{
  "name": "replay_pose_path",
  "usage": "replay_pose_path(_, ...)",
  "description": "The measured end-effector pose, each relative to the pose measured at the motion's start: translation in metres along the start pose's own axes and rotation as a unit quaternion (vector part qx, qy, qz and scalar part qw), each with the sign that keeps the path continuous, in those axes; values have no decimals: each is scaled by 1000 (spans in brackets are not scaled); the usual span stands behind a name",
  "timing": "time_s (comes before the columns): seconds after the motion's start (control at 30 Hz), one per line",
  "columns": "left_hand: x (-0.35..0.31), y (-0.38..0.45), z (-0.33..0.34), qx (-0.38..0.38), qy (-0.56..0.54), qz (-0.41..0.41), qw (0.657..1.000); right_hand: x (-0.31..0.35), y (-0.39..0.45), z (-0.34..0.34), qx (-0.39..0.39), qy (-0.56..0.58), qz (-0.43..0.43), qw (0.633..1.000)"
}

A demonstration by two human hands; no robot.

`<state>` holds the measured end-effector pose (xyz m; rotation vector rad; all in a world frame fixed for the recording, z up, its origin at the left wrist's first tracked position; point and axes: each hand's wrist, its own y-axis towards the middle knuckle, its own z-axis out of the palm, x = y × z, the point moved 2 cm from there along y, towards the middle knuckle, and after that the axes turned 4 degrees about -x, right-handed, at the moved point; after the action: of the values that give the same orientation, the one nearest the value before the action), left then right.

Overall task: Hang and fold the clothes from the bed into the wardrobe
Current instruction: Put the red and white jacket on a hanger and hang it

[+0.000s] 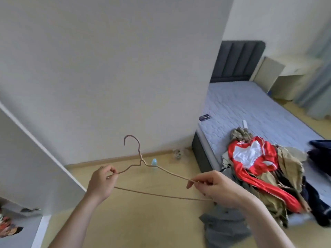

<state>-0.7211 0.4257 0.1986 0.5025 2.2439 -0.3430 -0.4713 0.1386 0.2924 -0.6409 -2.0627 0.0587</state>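
A thin beige wire hanger (161, 195) is held up in front of me, hook pointing upward. My left hand (101, 183) pinches its left shoulder end and my right hand (213, 187) pinches its right end. To the right, a pile of clothes (286, 178) lies on the near end of the bed (250, 111): a red and white shiny jacket (250, 158) on top, khaki and dark garments beneath. A grey garment (225, 228) hangs off the bed's corner toward the floor. The open white wardrobe door (30, 158) stands at the left.
A phone (204, 117) and a small white object (245, 124) lie on the mattress. A clear bottle with a blue cap (154, 162) and a crumpled bag (178, 153) sit on the floor by the wall. A desk (293, 68) stands beyond the bed.
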Motion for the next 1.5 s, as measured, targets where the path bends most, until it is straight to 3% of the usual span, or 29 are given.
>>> replay_pose_path(0.1, -49, -8, 71, 23, -72, -19, 997, -49, -29, -41, -87, -2, 43, 995)
replay_pose_path(0.2, -94, -14, 123, 89, -69, 9, 994, -102, -58, -73, -173, 7, 85, 981)
replay_pose_path(0.53, -235, 5, 304, 296, -46, 115, 947, -237, -113, -141, -300, 58, 195, 932)
replay_pose_path(0.67, -280, 15, 394, 356, -46, 145, 922, -277, -91, -178, -323, 61, 210, 921)
replay_pose_path(0.93, -310, 101, 543, 316, 33, 69, 946, -368, -24, -271, -341, 67, 271, 898)
replay_pose_path(1.27, -320, 148, 701, 441, 239, 42, 864, -478, 32, -353, -382, 125, 341, 850)
replay_pose_path(1.5, -309, 150, 802, 449, 264, -17, 854, -584, 70, -377, -351, 174, 362, 846)
